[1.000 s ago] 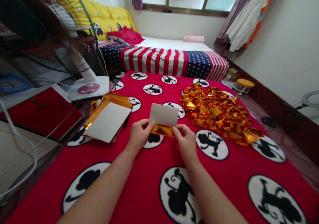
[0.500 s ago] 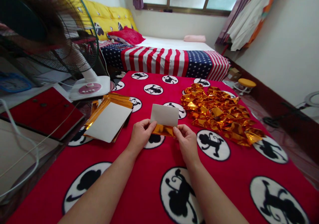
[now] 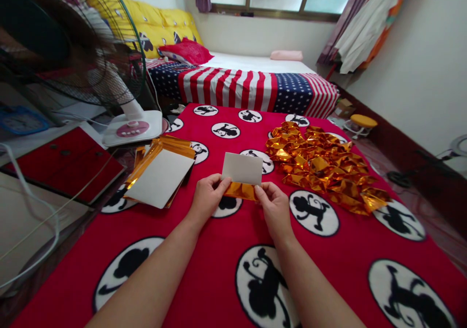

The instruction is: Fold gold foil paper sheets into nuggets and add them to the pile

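Between my hands is a sheet of gold foil paper [image 3: 242, 168], white side up, with its near edge folded over into a shiny gold strip. My left hand [image 3: 209, 195] pinches the left end of that fold between thumb and fingers. At the right end, my right hand [image 3: 272, 202] grips the fold the same way. To the left lies a stack of foil paper sheets [image 3: 160, 178], the top one white side up with gold edges beneath. A heap of folded gold foil pieces [image 3: 321, 165] spreads out on the right.
Everything lies on a red cloth [image 3: 204, 279] with black figures in white circles. An electric fan [image 3: 133, 126] stands at the left beside a red panel [image 3: 63, 160]. Behind is a bed [image 3: 233, 87]; a yellow stool [image 3: 363, 121] stands at the far right.
Hardly anything differs. Both hands keep their hold on the folded sheet, and the whole view has shifted very slightly.
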The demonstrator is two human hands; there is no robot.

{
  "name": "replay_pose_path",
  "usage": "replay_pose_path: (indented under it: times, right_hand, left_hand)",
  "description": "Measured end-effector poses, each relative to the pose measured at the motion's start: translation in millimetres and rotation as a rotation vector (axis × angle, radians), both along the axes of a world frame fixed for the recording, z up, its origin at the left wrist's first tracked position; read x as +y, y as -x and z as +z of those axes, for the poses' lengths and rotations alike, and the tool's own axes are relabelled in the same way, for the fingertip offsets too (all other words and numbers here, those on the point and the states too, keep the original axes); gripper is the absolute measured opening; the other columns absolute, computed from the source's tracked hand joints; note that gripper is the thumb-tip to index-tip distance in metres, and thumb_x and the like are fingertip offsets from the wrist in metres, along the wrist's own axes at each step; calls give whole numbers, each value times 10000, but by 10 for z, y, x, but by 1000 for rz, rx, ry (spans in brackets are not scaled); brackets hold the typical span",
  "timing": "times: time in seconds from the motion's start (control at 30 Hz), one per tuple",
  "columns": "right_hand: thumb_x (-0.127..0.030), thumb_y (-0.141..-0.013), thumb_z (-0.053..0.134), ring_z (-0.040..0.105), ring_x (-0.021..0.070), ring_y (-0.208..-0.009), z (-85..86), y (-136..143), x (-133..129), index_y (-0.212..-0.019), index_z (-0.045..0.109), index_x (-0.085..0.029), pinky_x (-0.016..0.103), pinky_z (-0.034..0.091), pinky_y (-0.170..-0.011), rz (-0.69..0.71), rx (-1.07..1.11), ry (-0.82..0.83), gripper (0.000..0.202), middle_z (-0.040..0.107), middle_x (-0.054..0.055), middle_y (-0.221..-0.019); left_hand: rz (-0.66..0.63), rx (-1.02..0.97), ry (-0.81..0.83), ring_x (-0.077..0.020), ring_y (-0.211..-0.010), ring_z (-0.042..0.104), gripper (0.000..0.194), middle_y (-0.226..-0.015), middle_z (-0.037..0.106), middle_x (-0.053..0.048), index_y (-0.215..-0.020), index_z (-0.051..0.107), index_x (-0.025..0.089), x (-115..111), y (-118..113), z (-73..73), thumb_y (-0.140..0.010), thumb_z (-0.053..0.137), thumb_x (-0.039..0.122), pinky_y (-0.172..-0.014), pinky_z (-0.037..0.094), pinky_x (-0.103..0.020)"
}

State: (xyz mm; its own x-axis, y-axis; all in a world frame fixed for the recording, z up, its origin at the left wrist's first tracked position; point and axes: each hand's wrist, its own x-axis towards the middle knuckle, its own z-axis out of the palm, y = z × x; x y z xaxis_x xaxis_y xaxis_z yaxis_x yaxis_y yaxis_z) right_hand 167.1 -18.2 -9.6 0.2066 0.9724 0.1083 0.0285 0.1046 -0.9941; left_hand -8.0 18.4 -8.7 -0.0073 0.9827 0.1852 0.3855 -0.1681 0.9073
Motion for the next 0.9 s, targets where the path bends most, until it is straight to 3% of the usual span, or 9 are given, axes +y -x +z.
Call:
replay_pose_path:
  times: [0.3,0.63,0.77,0.9]
  right_hand:
    - [-390,-846,624,496,120,-605,-29,0,11,-775,611,-180,229,378,-560,20,-28,6,222,578,-14,-664]
    - [-382,-854,606,496,122,-603,-35,-8,28,-786,616,-181,231,380,-564,25,-41,0,212,580,-10,-669]
    - [-383,-857,606,497,120,-603,-46,-6,21,-785,612,-179,232,382,-565,30,-41,3,217,584,-9,-675]
    - [-383,-858,611,495,117,-603,-59,-8,12,-781,606,-182,229,390,-569,45,-46,5,215,585,-12,-677]
  left_hand:
    - [-13,-145,38,-95,-546,410,371,-564,439,34,-608,521,160,5,-2,21,-800,591,470,-510,307,-208]
    - [-10,-154,16,-83,-525,384,388,-543,407,42,-582,497,161,11,-1,-4,-814,596,456,-487,290,-198]
    - [-8,-182,32,-94,-526,457,382,-552,502,23,-615,574,150,14,4,-19,-820,601,470,-488,342,-193]
    - [-34,-194,54,-159,-661,631,312,-744,704,-43,-827,715,126,12,-9,-18,-780,665,431,-618,489,-231]
